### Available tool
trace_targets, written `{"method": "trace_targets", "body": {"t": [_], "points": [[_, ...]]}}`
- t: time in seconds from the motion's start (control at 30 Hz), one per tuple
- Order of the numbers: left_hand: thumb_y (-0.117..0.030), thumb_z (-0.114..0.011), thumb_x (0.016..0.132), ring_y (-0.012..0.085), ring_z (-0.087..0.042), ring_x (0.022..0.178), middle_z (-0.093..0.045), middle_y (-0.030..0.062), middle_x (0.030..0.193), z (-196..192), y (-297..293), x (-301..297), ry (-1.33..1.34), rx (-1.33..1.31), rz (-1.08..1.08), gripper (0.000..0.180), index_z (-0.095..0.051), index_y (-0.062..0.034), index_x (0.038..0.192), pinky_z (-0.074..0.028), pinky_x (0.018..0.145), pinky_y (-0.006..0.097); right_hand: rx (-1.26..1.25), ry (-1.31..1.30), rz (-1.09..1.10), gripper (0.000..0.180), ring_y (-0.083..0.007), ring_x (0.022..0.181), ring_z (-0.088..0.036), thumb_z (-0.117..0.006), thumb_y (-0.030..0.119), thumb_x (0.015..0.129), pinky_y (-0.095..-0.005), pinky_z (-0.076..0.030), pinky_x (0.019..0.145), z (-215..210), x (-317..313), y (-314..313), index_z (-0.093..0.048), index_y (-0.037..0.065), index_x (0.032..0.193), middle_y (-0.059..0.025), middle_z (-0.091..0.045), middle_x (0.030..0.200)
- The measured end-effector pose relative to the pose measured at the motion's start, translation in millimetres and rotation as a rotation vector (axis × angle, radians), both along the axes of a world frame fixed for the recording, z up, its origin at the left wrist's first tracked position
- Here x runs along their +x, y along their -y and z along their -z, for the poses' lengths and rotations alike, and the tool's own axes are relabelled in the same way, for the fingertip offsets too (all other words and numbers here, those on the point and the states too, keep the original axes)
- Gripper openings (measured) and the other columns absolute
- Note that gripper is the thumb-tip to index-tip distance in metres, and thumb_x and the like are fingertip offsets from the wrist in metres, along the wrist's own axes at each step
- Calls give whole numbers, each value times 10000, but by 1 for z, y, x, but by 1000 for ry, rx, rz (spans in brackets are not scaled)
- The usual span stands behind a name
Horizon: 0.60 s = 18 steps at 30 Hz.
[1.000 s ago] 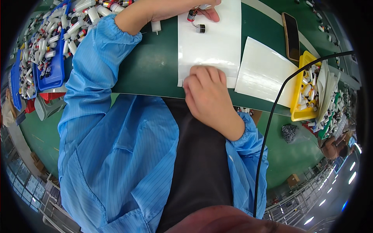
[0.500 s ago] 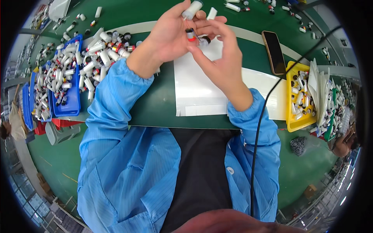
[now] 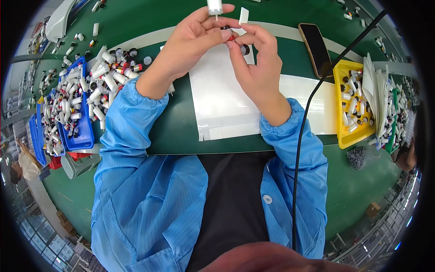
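My left hand is closed, thumb and finger pinching a small red-and-black cylindrical part. A white plastic cylinder with a thin tip sticks out between its other fingers at the top. My right hand meets it from the right, its thumb and fingertips closed at the same small part. A flat white piece stands up at my right fingertips, and a black round cap shows beside the right fingers. The fingers partly hide how these parts connect. Below both hands lies a glossy white sheet.
On the left, white cylinders with red and black parts are heaped beside a full blue tray. A phone and a yellow tray of small parts lie on the right. A black cable hangs across the right side.
My left thumb has folded over onto the red-and-black part, which lay exposed on the open palm before. Both hands have drawn together. The whole view has shifted slightly.
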<state>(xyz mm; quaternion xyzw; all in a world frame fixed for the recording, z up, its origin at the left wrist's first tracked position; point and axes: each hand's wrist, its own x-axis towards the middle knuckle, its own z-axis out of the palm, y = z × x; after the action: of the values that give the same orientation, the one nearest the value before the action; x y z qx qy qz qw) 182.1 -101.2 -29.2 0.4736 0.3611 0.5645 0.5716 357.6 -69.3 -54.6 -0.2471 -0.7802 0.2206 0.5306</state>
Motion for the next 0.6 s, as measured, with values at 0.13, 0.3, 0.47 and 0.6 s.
{"method": "trace_targets", "body": {"t": [0.13, 0.3, 0.47, 0.6], "points": [[-29, -602, 978, 182, -632, 1155, -636, 116, 1284, 2, 0, -9, -25, -39, 47, 493, -453, -12, 1447, -507, 1013, 306, -149, -96, -42, 428, -191, 854, -634, -724, 24, 847, -345, -475, 820, 0, -2, 1, -555, 81, 1235, 3, -681, 873], [-138, -564, 1032, 218, -634, 1135, -628, 153, 1298, 5, -2, -7, 69, 29, 80, 306, -540, 8, 1300, -509, 992, 346, -125, -117, -94, 423, -197, 915, -641, -746, 19, 837, -317, -507, 808, -6, 0, -4, -556, 63, 1212, -44, -667, 935], [1, -597, 986, 165, -621, 1122, -637, 102, 1235, -3, 1, -9, 83, -60, 73, 451, -452, -6, 1413, -500, 982, 304, 9, -144, -197, 251, -176, 891, -642, -770, 5, 827, -287, -510, 830, -17, 10, -20, -629, 2, 1035, -104, -630, 1024], [2, -592, 987, 148, -613, 1127, -635, 90, 1208, 3, 0, -7, 20, -5, 113, 436, -458, 1, 1402, -487, 991, 288, -621, -270, -431, 135, -115, 845, -645, -722, -16, 893, -244, -525, 797, -27, 14, -4, -668, -29, 1016, -74, -684, 982]]}}
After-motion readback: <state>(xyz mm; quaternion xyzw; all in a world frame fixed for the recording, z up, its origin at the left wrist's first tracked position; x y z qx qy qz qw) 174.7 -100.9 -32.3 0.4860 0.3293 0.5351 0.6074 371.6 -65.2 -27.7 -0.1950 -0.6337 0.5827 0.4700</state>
